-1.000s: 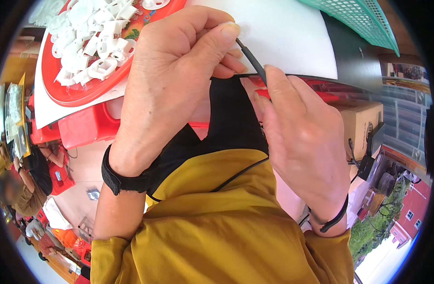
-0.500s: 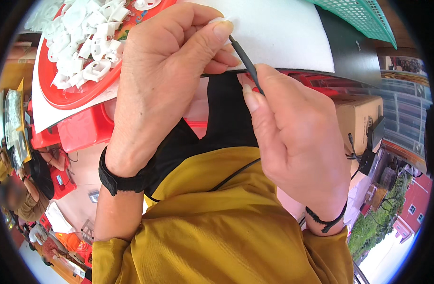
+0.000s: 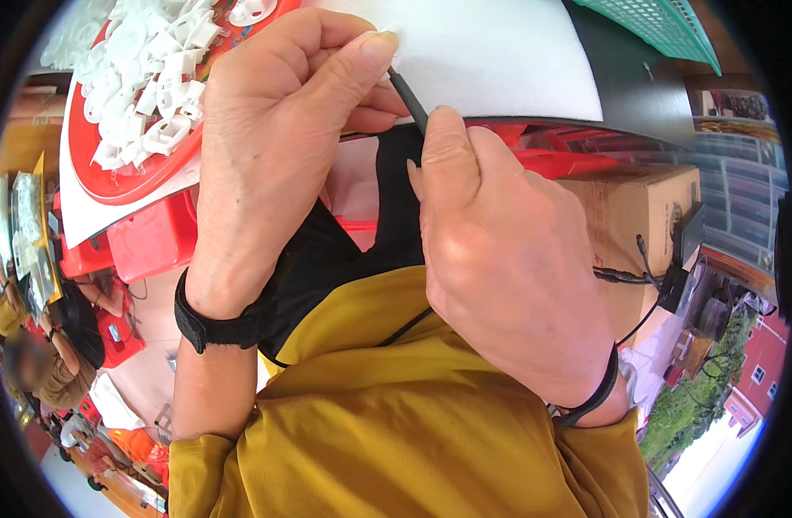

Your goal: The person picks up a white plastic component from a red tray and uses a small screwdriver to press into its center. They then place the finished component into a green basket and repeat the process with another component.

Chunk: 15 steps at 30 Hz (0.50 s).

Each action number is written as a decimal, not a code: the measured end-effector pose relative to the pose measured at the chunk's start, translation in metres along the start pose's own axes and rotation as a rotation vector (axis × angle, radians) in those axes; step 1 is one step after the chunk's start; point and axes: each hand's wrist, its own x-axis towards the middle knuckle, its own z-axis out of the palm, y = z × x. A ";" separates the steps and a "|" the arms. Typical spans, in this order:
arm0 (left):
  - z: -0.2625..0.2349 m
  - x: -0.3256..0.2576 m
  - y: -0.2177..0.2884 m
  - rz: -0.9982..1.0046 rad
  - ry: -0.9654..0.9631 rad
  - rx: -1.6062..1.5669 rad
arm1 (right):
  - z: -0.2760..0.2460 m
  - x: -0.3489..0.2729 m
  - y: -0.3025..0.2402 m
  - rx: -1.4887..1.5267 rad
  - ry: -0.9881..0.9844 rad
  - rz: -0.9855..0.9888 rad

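While both hands work close over the lap, the left hand (image 3: 275, 164) pinches the far end of a thin dark rod (image 3: 409, 99) between thumb and curled fingers, and the right hand (image 3: 508, 259) grips its near end, thumb pressed along it and the other fingers folded under, hidden from view. The rod sits between the two thumbs, just above the near edge of the white table (image 3: 499, 60), slanting from far left to near right.

To do this well, I judge that the grip should stay short on both sides, so that the slender piece cannot bow or slip. The thumbs should keep steady pressure, and the wrists should stay close together over the lap. What the rod joins to below the right thumb cannot be told.

Far left on the table stands a round red tray (image 3: 145, 168) heaped with small white plastic clips (image 3: 145, 78). Red stools (image 3: 150, 237) stand under the table's edge. To the right sits a brown cardboard box (image 3: 646, 207), roughly square, with faint reddish print on its side and a small black device with cables (image 3: 672, 276) hanging at its right edge. A green mesh basket (image 3: 663, 26) lies at the far right corner. At the left rim hang flat, clear packets (image 3: 25, 224) with yellow cards.
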 end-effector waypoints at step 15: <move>-0.011 0.006 -0.004 -0.070 -0.034 0.009 | -0.003 -0.005 0.021 0.369 0.034 0.005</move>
